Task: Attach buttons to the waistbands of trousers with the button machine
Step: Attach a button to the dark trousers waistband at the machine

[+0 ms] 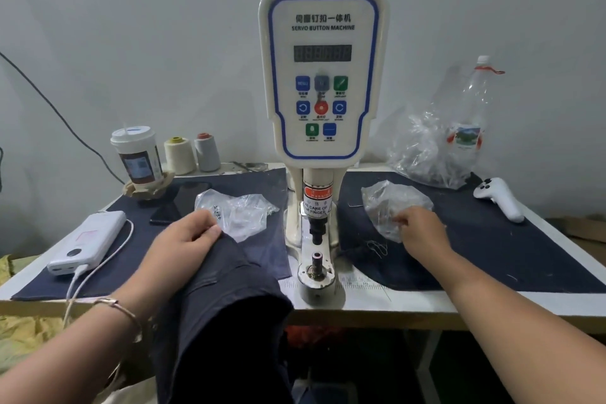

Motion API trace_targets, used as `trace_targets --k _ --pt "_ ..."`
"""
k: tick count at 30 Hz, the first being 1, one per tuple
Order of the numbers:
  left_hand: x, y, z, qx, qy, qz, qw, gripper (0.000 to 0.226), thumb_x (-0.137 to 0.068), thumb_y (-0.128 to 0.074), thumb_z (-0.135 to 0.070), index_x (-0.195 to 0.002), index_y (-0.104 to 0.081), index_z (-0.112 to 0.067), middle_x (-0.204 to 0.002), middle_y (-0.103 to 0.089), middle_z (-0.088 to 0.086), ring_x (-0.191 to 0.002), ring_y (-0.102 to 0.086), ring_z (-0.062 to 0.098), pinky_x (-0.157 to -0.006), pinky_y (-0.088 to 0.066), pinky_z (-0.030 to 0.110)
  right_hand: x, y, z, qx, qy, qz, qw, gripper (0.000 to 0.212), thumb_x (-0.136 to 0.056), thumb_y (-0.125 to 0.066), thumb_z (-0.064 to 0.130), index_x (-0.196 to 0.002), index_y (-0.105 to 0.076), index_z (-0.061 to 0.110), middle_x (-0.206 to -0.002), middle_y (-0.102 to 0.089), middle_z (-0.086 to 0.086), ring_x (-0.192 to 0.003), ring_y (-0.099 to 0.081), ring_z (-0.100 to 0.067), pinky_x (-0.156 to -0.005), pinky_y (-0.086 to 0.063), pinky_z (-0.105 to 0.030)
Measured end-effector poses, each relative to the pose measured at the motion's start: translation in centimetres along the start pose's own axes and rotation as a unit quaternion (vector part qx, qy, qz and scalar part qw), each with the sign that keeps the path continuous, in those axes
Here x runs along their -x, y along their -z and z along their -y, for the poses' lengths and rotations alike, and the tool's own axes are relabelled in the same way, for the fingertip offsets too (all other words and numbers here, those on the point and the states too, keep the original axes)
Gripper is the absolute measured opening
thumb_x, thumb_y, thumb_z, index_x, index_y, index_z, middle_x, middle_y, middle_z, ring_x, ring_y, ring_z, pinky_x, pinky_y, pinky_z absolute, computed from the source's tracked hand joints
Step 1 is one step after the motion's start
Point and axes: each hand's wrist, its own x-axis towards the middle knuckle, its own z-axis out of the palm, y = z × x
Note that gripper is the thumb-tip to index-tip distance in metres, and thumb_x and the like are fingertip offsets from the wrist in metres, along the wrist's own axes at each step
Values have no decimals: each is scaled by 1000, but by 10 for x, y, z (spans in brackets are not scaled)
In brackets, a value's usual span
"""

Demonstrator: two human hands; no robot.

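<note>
A white servo button machine [323, 75] stands at the middle of the table, its lower die [317, 257] bare. Dark navy trousers [223, 298] hang over the table's front edge, left of the die. My left hand [183, 239] grips their top edge. A clear bag of small metal parts [236, 211] lies just beyond that hand. On the right, my right hand [423, 229] reaches into a second clear bag of buttons [390, 203], fingertips curled inside it; whether they hold a button is hidden.
Dark cloth mats [492, 239] cover the table on both sides. At left lie a white power bank [88, 241] with cable, a phone [178, 202], a lidded cup [137, 154] and two thread cones [193, 151]. At right are a crumpled bag, a plastic bottle [469, 118] and a white controller [500, 198].
</note>
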Motion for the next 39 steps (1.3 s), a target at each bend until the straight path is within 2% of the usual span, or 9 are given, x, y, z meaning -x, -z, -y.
trace_targets --k 2,5,7,12,18,26,32,36,39 --pt "-11 -16 2 -111 4 9 994 23 -93 -60 -32 -72 -56 -22 -67 -62 -3 -75 -60 21 -77 -47 38 -13 -6 0 -3 -28 30 999 25 -89 -54 8 -80 -72 23 -90 -68 -10 -93 -62 -34 -68 -40 -28" --pt "-21 -36 7 -227 8 4 974 36 -91 -57 -45 -65 -51 -21 -62 -59 -6 -67 -56 13 -60 -41 30 -28 -15 -4 -32 -61 47 997 16 -89 -61 19 -93 -74 27 -102 -69 -10 -97 -63 -33 -78 -49 -32" --pt "-26 -47 16 -267 17 -3 964 40 -93 -53 -46 -64 -48 -19 -62 -57 -5 -67 -54 15 -56 -36 30 -34 -19 -5 -28 -65 46 996 12 -88 -65 25 -97 -74 28 -104 -69 -10 -97 -63 -32 -83 -51 -34" --pt "-26 -73 27 -363 18 -22 931 37 -97 -40 -43 -69 -44 -19 -77 -67 0 -77 -59 25 -59 -31 33 -32 -32 -10 -20 -56 -15 998 11 -86 -69 33 -91 -73 23 -92 -71 -6 -90 -63 -28 -68 -41 -28" --pt "-21 -76 30 -344 22 -65 937 34 -95 -46 -38 -73 -59 -16 -71 -67 4 -73 -59 29 -56 -27 33 -26 -36 -9 -23 -46 -71 996 11 -86 -68 22 -80 -71 13 -82 -70 -11 -83 -62 -32 -65 -37 -29" --pt "-19 -76 31 -305 27 -89 948 37 -94 -50 -35 -63 -47 -15 -59 -59 3 -61 -43 24 -53 -25 33 -27 -38 -10 -12 -43 -73 996 10 -89 -65 20 -81 -66 15 -85 -69 -10 -82 -63 -31 -68 -42 -31" --pt "-17 -74 28 -308 23 -92 947 37 -95 -50 -35 -63 -45 -15 -62 -61 5 -65 -51 28 -55 -26 33 -30 -39 -10 13 -28 -62 998 15 -92 -61 24 -86 -64 12 -97 -65 -11 -87 -61 -33 -73 -45 -36" --pt "-17 -74 27 -309 19 -94 946 38 -95 -52 -35 -63 -44 -16 -63 -63 7 -68 -57 30 -55 -24 34 -30 -38 -12 -6 -25 -57 998 29 -88 -67 21 -64 -50 20 -91 -66 -14 -81 -60 -32 -67 -40 -33" --pt "-17 -74 27 -318 22 -96 943 39 -95 -51 -36 -63 -42 -16 -64 -63 7 -67 -56 30 -55 -23 34 -30 -38 -13 -19 -24 -65 997 36 -86 -67 16 -59 -45 24 -85 -67 -15 -76 -58 -31 -64 -39 -32"
